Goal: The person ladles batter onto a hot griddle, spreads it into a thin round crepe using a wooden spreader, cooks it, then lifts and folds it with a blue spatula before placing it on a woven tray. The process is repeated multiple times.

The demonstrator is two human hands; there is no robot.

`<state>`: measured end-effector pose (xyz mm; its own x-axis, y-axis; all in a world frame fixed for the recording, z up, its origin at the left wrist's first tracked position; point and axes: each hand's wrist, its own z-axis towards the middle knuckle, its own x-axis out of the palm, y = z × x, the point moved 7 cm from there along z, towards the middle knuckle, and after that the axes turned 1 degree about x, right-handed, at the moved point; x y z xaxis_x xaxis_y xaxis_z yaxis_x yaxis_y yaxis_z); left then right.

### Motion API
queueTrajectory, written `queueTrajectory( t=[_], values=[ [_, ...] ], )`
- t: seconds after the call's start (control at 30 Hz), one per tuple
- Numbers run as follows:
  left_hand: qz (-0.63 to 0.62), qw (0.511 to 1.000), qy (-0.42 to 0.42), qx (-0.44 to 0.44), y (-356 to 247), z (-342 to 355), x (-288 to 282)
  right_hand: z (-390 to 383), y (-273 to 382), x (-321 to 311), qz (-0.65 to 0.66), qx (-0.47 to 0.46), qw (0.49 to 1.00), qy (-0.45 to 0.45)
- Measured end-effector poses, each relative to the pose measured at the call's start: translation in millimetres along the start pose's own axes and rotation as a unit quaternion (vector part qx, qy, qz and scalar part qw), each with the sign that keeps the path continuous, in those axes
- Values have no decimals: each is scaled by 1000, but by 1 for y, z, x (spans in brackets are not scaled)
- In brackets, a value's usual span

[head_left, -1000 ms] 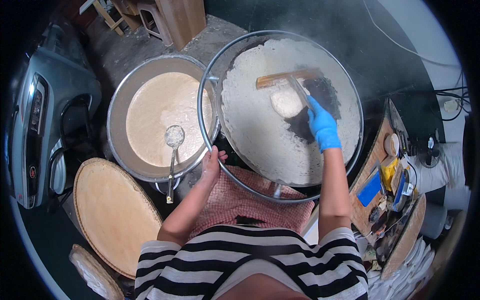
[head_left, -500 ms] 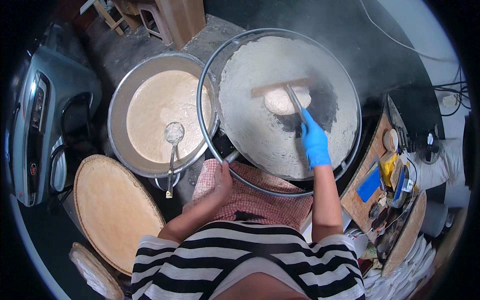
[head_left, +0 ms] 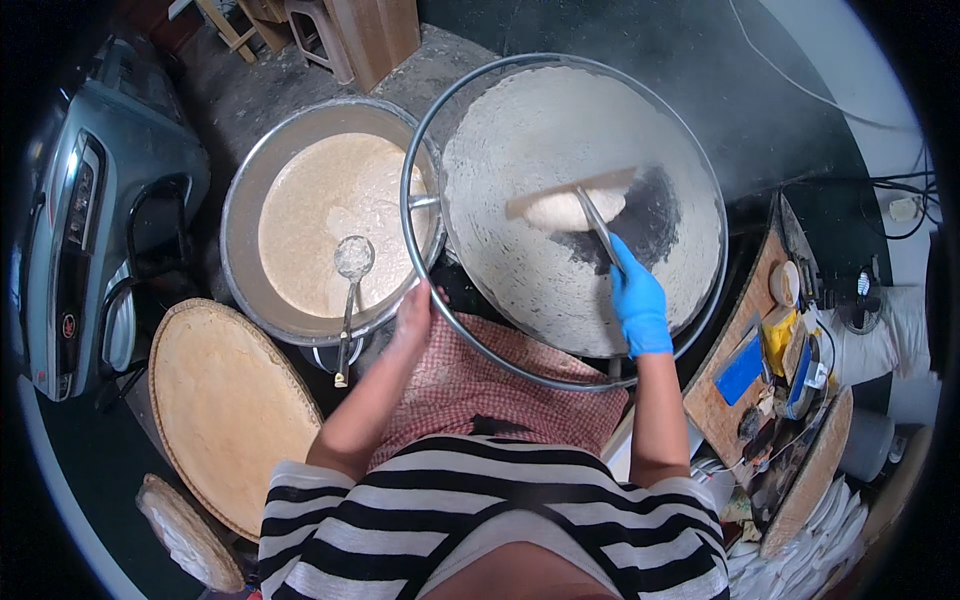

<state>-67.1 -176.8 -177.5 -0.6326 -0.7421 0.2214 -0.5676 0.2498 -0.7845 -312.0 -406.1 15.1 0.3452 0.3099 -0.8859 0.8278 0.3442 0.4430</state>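
A wide round griddle [head_left: 500, 290] in front of me carries a pale layer of batter, with a dark bare patch right of its middle. My gloved right hand [head_left: 641, 305] is closed around the metal handle of a wooden-bladed batter spreader [head_left: 524, 202]. Its long blade lies across the far side of a lump of pale batter [head_left: 572, 213], partly hiding it. My bare left hand [head_left: 413, 316] is at the lower left of the metal ring [head_left: 487, 348] that circles the griddle, its fingers around the tube and partly hidden.
Left of the griddle stands a large pot [head_left: 236, 240] of batter, a ladle [head_left: 350, 310] resting in it over the rim. A round woven tray [head_left: 225, 400] leans nearby. A wooden board [head_left: 722, 392] with a blue scraper [head_left: 739, 368] lies at right. Steam rises behind the griddle.
The ring has turned clockwise, its spokes shifting round. My left hand has moved up and left along with it. The spreader blade has tilted, its right end now farther from me.
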Motion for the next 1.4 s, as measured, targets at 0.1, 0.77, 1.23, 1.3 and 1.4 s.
queueTrajectory(
  t=[0.1,0.77,1.23,1.3,1.4],
  values=[
    [-13,1000,21,-2,37,-40,12,4,-8,-4,-36,21,999,-1],
    [85,996,-25,21,-38,33,-8,24,13,-3,-35,-18,999,30],
    [11,1000,4,9,28,-28,21,19,4,-10,-42,-54,998,10],
    [0,999,31,-24,5,-7,13,19,-9,-22,-100,-14,994,41],
    [80,995,2,-55,-27,23,-1,34,-1,-26,-39,-19,999,21]
  ],
)
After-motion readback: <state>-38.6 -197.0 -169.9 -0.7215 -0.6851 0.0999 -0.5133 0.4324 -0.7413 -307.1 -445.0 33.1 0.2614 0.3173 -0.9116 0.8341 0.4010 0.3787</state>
